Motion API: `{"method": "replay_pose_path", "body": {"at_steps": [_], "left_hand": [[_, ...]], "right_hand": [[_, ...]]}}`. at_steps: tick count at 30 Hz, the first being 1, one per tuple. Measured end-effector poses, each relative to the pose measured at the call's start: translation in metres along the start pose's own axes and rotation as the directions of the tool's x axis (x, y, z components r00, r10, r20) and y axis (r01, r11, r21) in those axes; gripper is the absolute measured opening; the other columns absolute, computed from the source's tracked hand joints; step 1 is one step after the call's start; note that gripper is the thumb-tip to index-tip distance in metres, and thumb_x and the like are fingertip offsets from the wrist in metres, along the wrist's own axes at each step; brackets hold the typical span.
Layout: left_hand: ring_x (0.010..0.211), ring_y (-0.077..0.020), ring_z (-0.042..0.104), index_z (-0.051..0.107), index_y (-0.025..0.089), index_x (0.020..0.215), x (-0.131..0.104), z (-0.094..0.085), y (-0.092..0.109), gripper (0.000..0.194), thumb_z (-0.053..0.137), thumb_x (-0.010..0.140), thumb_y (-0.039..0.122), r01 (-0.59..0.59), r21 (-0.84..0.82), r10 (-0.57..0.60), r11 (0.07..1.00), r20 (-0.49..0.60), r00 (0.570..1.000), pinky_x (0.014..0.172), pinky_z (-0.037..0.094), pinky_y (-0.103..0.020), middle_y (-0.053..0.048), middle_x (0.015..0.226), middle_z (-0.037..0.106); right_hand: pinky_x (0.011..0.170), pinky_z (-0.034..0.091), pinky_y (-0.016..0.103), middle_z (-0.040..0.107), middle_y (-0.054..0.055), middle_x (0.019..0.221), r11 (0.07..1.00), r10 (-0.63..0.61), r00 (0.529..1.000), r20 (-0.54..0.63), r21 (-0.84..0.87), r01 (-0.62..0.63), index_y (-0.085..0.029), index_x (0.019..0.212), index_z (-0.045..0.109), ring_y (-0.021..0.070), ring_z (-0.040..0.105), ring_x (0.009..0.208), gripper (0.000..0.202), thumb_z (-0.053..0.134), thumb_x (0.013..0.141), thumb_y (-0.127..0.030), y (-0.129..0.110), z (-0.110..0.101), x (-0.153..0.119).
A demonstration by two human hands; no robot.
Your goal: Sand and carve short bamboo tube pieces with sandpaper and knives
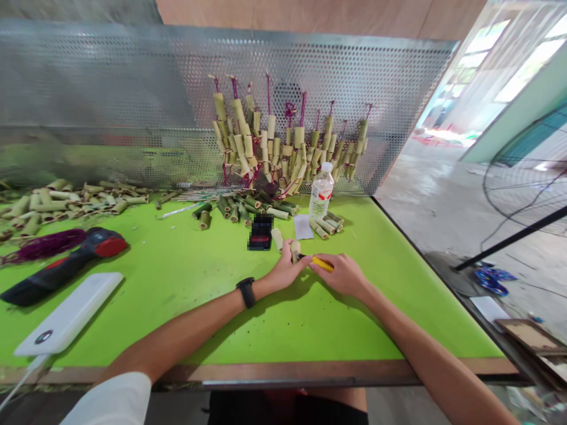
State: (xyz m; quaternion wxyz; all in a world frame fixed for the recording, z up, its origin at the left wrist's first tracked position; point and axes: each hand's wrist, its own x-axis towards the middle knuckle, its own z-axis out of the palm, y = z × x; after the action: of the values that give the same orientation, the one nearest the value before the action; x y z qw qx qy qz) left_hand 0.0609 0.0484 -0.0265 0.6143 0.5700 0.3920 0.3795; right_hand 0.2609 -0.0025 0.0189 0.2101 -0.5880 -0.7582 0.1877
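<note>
Between the fingers of my left hand (284, 268) is a short bamboo piece (295, 248), held just above the green tabletop (199, 313). My right hand (341, 273) is closed around a yellow utility knife (322, 263). Its dark front end meets the lower part of the bamboo; the blade itself is too small to make out. Another bamboo piece (277, 238) lies just beyond my left hand. Close by are a black phone (260, 233) and a small white paper (303, 226).
A water bottle (321, 192) stands behind, beside several bamboo tubes (326, 226). Strung bamboo pieces (239, 118) hang on a perforated metal panel (168, 77). On the left lie a bamboo pile (48, 206), purple cord (44, 245), a black-and-red power tool (66, 262) and a white power bank (71, 313).
</note>
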Motion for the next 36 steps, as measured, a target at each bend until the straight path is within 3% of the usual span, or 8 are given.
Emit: {"method": "replay_pose_path", "body": {"at_steps": [8, 12, 21, 28, 36], "left_hand": [[0.062, -0.0089, 0.043, 0.042, 0.026, 0.127, -0.0011, 0.0030, -0.0017, 0.052, 0.080, 0.097, 0.045, -0.032, 0.048, 0.035, 0.998, -0.065, 0.997, 0.056, 0.036, -0.022, 0.007, 0.086, 0.049], [0.058, -0.0071, 0.043, 0.042, 0.029, 0.123, 0.0005, 0.0037, -0.0049, 0.053, 0.084, 0.094, 0.043, -0.042, 0.017, 0.043, 0.999, -0.083, 0.996, 0.054, 0.036, -0.020, 0.010, 0.082, 0.047], [0.047, -0.0071, 0.048, 0.031, 0.029, 0.129, 0.0004, 0.0005, -0.0011, 0.062, 0.082, 0.094, 0.042, -0.014, -0.042, 0.016, 0.999, 0.047, 0.999, 0.045, 0.039, -0.020, 0.014, 0.075, 0.052], [0.076, -0.0111, 0.070, 0.034, 0.030, 0.111, 0.0032, 0.0031, 0.0017, 0.072, 0.098, 0.079, 0.035, 0.017, -0.243, -0.017, 0.970, 0.002, 1.000, 0.065, 0.062, -0.026, 0.009, 0.094, 0.061], [0.082, -0.0098, 0.070, 0.036, 0.028, 0.105, 0.0053, 0.0032, -0.0016, 0.074, 0.103, 0.071, 0.030, 0.015, -0.326, -0.034, 0.945, -0.055, 0.998, 0.078, 0.066, -0.031, 0.009, 0.092, 0.064]], "right_hand": [[0.057, 0.042, 0.029, 0.077, 0.005, 0.072, 0.998, 0.043, 0.999, -0.030, -0.042, -0.044, -0.024, 0.100, 0.081, 0.0175, 0.061, 0.054, 0.038, 0.055, 0.108, -0.050, -0.0011, 0.0005, 0.0006], [0.060, 0.042, 0.030, 0.079, 0.006, 0.077, 0.999, 0.005, 1.000, -0.020, -0.048, -0.006, -0.024, 0.098, 0.081, 0.0180, 0.063, 0.059, 0.039, 0.054, 0.107, -0.051, 0.0000, -0.0023, 0.0011], [0.059, 0.038, 0.029, 0.075, 0.003, 0.074, 1.000, -0.019, 0.999, 0.025, -0.005, 0.019, -0.022, 0.097, 0.082, 0.0156, 0.058, 0.057, 0.043, 0.052, 0.106, -0.052, -0.0021, -0.0010, 0.0003], [0.060, 0.040, 0.028, 0.077, 0.004, 0.075, 0.999, 0.017, 1.000, -0.007, -0.040, -0.017, -0.024, 0.099, 0.083, 0.0163, 0.060, 0.057, 0.041, 0.054, 0.106, -0.053, -0.0033, 0.0007, 0.0001], [0.055, 0.042, 0.029, 0.077, 0.005, 0.074, 0.999, 0.035, 0.999, -0.018, -0.017, -0.035, -0.025, 0.102, 0.082, 0.0175, 0.061, 0.054, 0.041, 0.054, 0.108, -0.054, -0.0006, 0.0058, 0.0005]]}}
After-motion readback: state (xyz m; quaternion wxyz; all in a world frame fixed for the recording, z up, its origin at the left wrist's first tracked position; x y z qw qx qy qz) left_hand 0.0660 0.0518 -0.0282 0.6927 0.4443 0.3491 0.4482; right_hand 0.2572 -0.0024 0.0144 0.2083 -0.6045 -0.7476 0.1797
